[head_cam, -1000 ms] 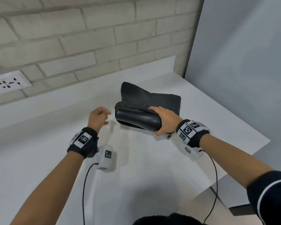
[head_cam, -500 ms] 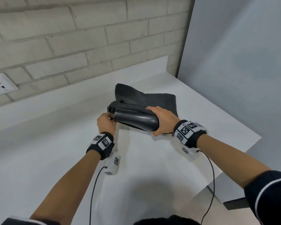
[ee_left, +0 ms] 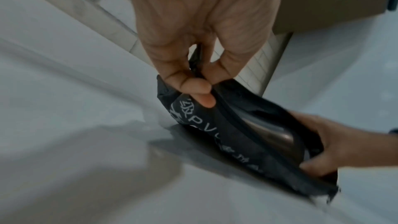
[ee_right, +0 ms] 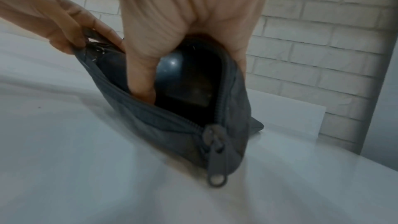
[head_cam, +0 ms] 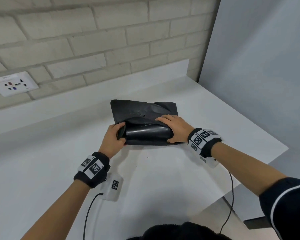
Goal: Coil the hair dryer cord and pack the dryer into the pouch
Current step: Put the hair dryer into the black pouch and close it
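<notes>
Left hand (head_cam: 113, 141) pinching the left end of the pouch (head_cam: 142, 110) opening, thumb and fingers clamped on the fabric edge, presumably to keep the mouth stretched wide so nothing snags. Right hand (head_cam: 176, 129) curled over the other end, fingers lying along the top flap and thumb tucked down inside the opening next to the dryer (head_cam: 148, 133), looks like a combined push-in and hold-open grip. Dryer already sitting mostly inside, between the two hands, glossy black body visible through the gaping zip. Cord not visible anywhere, so probably coiled and buried underneath, can't confirm though. Zipper pull (ee_right: 216, 157) hanging at the right-hand end of the track, just below that wrist, so zip fully open and handy for closing with the right once the thumb comes out. Pouch resting flat on the white surface (head_cam: 154, 187), far side flopped away from both hands. Beyond the left hand, wall socket (head_cam: 14, 84) on the brick wall, well apart from everything. Guessing the remaining bit is seating the dryer fully, then zipping shut; main risk seems like fabric or dryer catching in the teeth.
</notes>
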Demonstrator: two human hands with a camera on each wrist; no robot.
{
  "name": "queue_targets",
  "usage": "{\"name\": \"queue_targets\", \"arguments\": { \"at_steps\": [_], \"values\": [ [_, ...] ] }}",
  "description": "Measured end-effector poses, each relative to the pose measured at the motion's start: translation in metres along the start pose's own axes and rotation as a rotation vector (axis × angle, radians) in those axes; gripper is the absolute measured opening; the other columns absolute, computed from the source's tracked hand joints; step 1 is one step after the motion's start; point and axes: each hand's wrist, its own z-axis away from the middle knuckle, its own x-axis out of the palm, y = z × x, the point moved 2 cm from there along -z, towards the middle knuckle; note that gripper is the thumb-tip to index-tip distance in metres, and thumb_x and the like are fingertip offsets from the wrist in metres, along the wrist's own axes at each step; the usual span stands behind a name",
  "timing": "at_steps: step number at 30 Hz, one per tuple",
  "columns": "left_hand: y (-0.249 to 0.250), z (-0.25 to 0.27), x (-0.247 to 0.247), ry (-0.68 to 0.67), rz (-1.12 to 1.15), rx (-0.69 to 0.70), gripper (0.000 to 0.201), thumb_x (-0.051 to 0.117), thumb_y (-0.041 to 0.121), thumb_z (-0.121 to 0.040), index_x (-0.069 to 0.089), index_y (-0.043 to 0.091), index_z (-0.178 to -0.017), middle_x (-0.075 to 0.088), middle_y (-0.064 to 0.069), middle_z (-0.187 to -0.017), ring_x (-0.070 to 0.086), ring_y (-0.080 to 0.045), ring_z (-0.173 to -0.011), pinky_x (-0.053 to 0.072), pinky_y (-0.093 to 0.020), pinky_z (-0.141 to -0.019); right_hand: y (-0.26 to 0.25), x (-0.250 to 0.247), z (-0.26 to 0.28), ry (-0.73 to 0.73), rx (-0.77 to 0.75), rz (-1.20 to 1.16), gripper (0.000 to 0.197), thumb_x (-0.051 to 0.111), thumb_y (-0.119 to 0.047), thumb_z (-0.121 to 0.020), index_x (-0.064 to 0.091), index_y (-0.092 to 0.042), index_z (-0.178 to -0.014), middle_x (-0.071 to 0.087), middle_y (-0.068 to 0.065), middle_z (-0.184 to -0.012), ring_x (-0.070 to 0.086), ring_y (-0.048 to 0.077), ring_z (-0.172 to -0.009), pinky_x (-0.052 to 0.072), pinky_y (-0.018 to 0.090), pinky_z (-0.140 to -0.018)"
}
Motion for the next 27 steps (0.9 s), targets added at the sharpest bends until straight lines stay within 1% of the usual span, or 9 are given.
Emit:
{"name": "queue_targets", "arguments": {
  "at_steps": [2, 3, 7, 10, 13, 17, 21, 24, 27],
  "values": [
    [-0.001, 0.006, -0.002, 0.063, -0.117, -0.020, 0.055, 0.057, 0.000, -0.078, 0.049, 0.012, -0.130, 0.045, -0.008, -0.127, 0.061, -0.036, -0.091, 0.052, -0.039, -0.085, -0.003, -0.002, 0.000, 0.006, -0.021, -0.053, 0.101, 0.081, -0.026, -0.064, 0.022, -0.023, -0.146, 0.027, 0.009, -0.151, 0.026, 0.029, -0.139, 0.024, 0.042, -0.113],
    [-0.001, 0.008, -0.004, 0.092, -0.185, -0.042, 0.052, 0.060, 0.005, -0.077, 0.051, 0.012, -0.128, 0.047, -0.007, -0.129, 0.062, -0.034, -0.090, 0.048, -0.037, -0.089, -0.004, -0.004, 0.002, 0.008, -0.007, -0.105, 0.106, 0.083, -0.026, -0.063, 0.018, -0.022, -0.147, 0.023, 0.012, -0.153, 0.022, 0.028, -0.141, 0.021, 0.040, -0.115],
    [0.006, 0.016, -0.007, 0.116, -0.536, -0.047, 0.043, 0.066, 0.024, -0.078, 0.058, 0.009, -0.117, 0.039, -0.012, -0.134, 0.048, -0.033, -0.114, 0.043, -0.039, -0.091, 0.009, -0.006, 0.017, 0.029, 0.218, -0.287, 0.123, 0.085, -0.027, -0.060, 0.000, -0.022, -0.148, 0.018, 0.020, -0.152, 0.022, 0.033, -0.140, 0.024, 0.042, -0.115],
    [0.019, 0.021, -0.003, 0.244, -0.684, 0.215, 0.032, 0.073, 0.019, -0.070, 0.066, 0.007, -0.099, 0.049, -0.020, -0.121, 0.047, -0.041, -0.111, 0.044, -0.046, -0.084, 0.020, 0.000, 0.039, 0.082, 0.372, -0.360, 0.099, 0.077, -0.025, -0.071, 0.013, -0.017, -0.147, 0.039, 0.020, -0.138, 0.042, 0.034, -0.126, 0.037, 0.038, -0.103],
    [0.033, 0.019, 0.015, 0.107, -0.789, 0.448, 0.036, 0.081, 0.020, -0.058, 0.068, 0.011, -0.090, 0.056, -0.021, -0.110, 0.055, -0.043, -0.102, 0.049, -0.050, -0.081, 0.021, 0.008, 0.048, 0.231, 0.376, -0.375, 0.060, 0.067, -0.019, -0.081, 0.039, -0.014, -0.134, 0.056, 0.016, -0.122, 0.055, 0.030, -0.107, 0.045, 0.037, -0.093],
    [0.047, 0.009, 0.040, -0.085, -0.941, 0.487, 0.051, 0.082, 0.029, -0.059, 0.061, 0.016, -0.103, 0.050, -0.020, -0.129, 0.047, -0.041, -0.121, 0.039, -0.054, -0.099, 0.016, 0.001, 0.048, 0.440, 0.313, -0.416, 0.033, 0.053, -0.002, -0.085, 0.057, -0.008, -0.117, 0.065, 0.017, -0.101, 0.054, 0.022, -0.080, 0.048, 0.033, -0.080],
    [0.059, -0.007, 0.056, -0.159, -0.819, 0.451, 0.068, 0.071, 0.033, -0.076, 0.037, 0.016, -0.132, 0.024, -0.011, -0.151, 0.025, -0.031, -0.140, 0.022, -0.047, -0.114, 0.006, -0.005, 0.054, 0.520, 0.090, -0.300, 0.030, 0.049, 0.005, -0.083, 0.068, -0.007, -0.104, 0.059, 0.019, -0.091, 0.056, 0.029, -0.074, 0.047, 0.033, -0.069],
    [0.067, -0.016, 0.067, -0.257, -0.870, 0.468, 0.082, 0.066, 0.035, -0.081, 0.018, 0.023, -0.146, 0.025, -0.005, -0.152, 0.030, -0.028, -0.137, 0.032, -0.042, -0.109, 0.001, 0.000, 0.061, 0.512, -0.034, -0.216, 0.025, 0.051, -0.002, -0.083, 0.072, -0.007, -0.096, 0.057, 0.019, -0.084, 0.052, 0.029, -0.060, 0.044, 0.032, -0.054],
    [0.067, -0.017, 0.071, -0.275, -0.921, 0.420, 0.073, 0.059, 0.036, -0.086, 0.020, 0.027, -0.146, 0.033, 0.001, -0.149, 0.048, -0.027, -0.124, 0.046, -0.040, -0.093, 0.001, 0.007, 0.064, 0.523, -0.071, -0.175, 0.022, 0.054, -0.006, -0.082, 0.073, -0.009, -0.091, 0.055, 0.016, -0.075, 0.041, 0.017, -0.056, 0.036, 0.026, -0.049]
  ]
}}
